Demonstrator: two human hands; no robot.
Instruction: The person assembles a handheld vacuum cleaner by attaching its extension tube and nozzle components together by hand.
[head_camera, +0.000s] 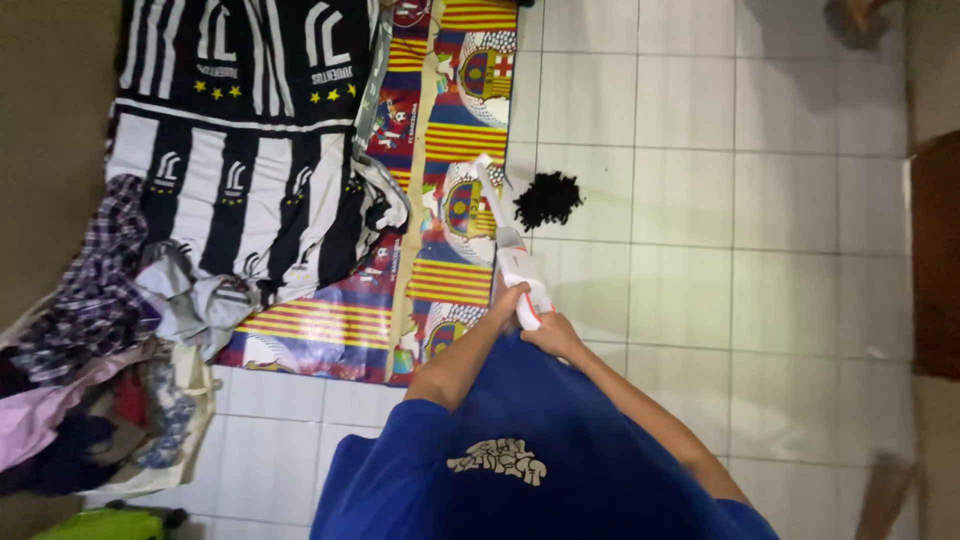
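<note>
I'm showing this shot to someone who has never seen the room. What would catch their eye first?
Both hands, left hand and right hand, grip a white-and-orange stick tool at the centre, its tip reaching toward a dark tuft on the white tiled floor. To the left lie a black-and-white striped cloth and a bright red, blue and yellow mat, with a clothes pile at the far left.

- Two hands, left hand (508, 300) and right hand (548, 333), both closed on one white handheld vacuum (512, 255)
- One dark debris clump (547, 198) (just beyond the hands)
- Two patterned mats: striped black-and-white mat (240, 150), colourful crest mat (440, 200)
- One clothes pile (90, 330)
</note>
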